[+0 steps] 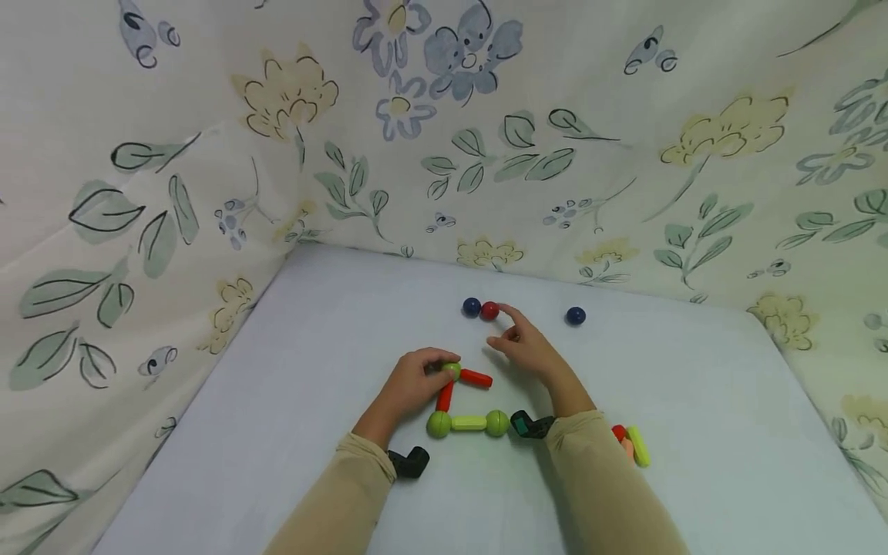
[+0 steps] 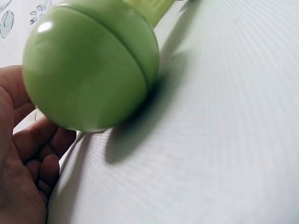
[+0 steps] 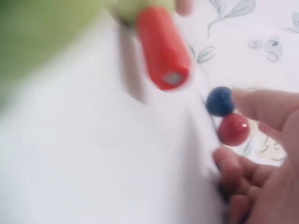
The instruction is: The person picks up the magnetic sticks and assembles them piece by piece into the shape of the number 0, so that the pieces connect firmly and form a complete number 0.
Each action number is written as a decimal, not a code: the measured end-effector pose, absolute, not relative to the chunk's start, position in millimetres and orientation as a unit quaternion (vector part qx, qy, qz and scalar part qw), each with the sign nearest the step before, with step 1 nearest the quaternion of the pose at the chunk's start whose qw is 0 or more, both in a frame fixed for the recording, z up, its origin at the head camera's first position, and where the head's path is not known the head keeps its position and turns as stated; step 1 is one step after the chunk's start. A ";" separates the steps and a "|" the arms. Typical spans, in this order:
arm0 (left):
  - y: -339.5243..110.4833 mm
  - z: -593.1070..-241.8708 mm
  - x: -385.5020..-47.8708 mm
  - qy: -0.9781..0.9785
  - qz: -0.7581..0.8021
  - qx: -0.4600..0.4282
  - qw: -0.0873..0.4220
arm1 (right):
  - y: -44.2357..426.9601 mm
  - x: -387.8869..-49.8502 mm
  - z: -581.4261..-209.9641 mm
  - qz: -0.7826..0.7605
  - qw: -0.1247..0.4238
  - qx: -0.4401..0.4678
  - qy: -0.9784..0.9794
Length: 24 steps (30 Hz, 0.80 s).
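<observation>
My left hand (image 1: 418,379) pinches a green ball (image 1: 452,371) between thumb and fingers. From this ball one red rod (image 1: 477,378) points right and another red rod (image 1: 445,398) runs down to a second green ball (image 1: 438,424). A yellow-green rod (image 1: 469,423) links that ball to a third green ball (image 1: 497,422). My right hand (image 1: 530,348) reaches towards a small red ball (image 1: 489,311), its index finger stretched out beside it and its thumb apart. Touching the red ball is a dark blue ball (image 1: 472,307). In the right wrist view, the red rod's (image 3: 163,49) free end has a silvery spot.
Another dark blue ball (image 1: 575,316) lies at the back right. Beside my right sleeve are a yellow-green rod (image 1: 639,446), a peach-coloured piece (image 1: 627,447) and a red piece (image 1: 619,433), partly hidden. A flowered cloth (image 1: 499,200) hangs behind the white tabletop (image 1: 721,432).
</observation>
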<state>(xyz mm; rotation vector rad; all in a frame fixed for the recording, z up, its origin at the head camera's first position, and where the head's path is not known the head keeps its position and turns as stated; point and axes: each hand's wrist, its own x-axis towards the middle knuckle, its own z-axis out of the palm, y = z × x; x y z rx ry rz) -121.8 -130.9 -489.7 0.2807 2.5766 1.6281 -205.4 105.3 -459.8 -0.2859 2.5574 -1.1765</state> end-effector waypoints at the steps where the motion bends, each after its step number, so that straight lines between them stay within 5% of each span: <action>1: -130.4 -489.9 -121.7 0.841 0.533 0.090 0.042 | 105.8 -208.1 -457.4 -0.396 0.172 -0.108 0.895; 10: -129.1 -490.6 -122.6 0.843 0.529 0.087 0.040 | 104.6 -220.8 -449.4 -0.341 0.226 -0.132 0.903; 17: -129.0 -487.6 -122.1 0.841 0.532 0.088 0.037 | 108.2 -204.7 -461.3 -0.431 0.155 -0.076 0.886; 24: -128.3 -487.7 -121.3 0.841 0.533 0.086 0.038 | 109.8 -191.3 -470.1 -0.406 0.099 -0.114 0.901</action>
